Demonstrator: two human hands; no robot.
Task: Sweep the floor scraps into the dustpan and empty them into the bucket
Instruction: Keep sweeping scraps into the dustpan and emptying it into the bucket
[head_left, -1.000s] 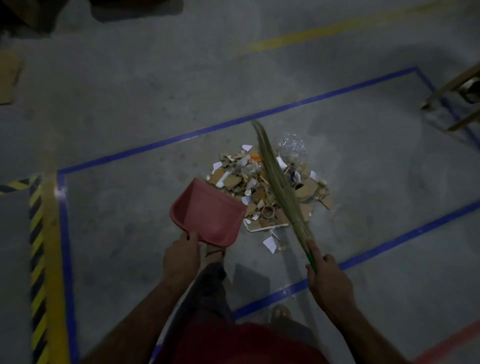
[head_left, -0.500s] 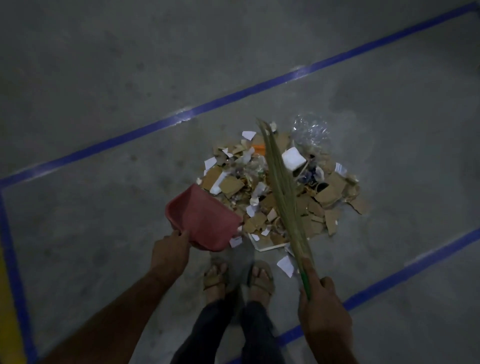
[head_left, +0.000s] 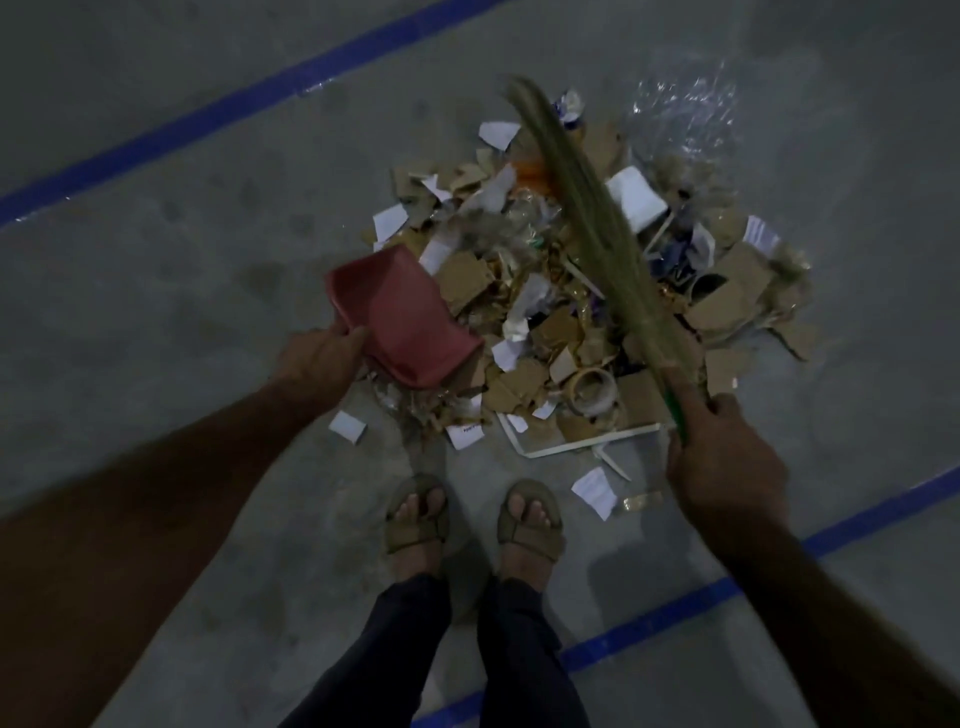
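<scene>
The scraps (head_left: 582, 291) lie in one loose heap on the floor (head_left: 182, 270), just ahead of my sandalled feet (head_left: 472, 514): torn cardboard, white paper bits, a tape roll (head_left: 592, 389) and clear plastic wrap (head_left: 685, 104) at the far edge. The red dustpan (head_left: 400, 317) sits at the heap's left edge, its open side against the cardboard, and looks empty inside. My left hand (head_left: 322, 358) holds it by the near rim, fingers curled over the edge. The broom (head_left: 587, 218) slants across the heap's right half, its tip near the far side, and my right hand (head_left: 722, 462) has its grip closed round the green handle.

Compared with a second ago, the view has dropped much closer to the heap, and the pan has slid from just short of the scraps to touching them. I judge that setup is over and the first sweep is due: draw the bristles leftward so the pile rides into the pan. The stray paper near my feet will likely need a second pass. No bucket is in view.
</scene>
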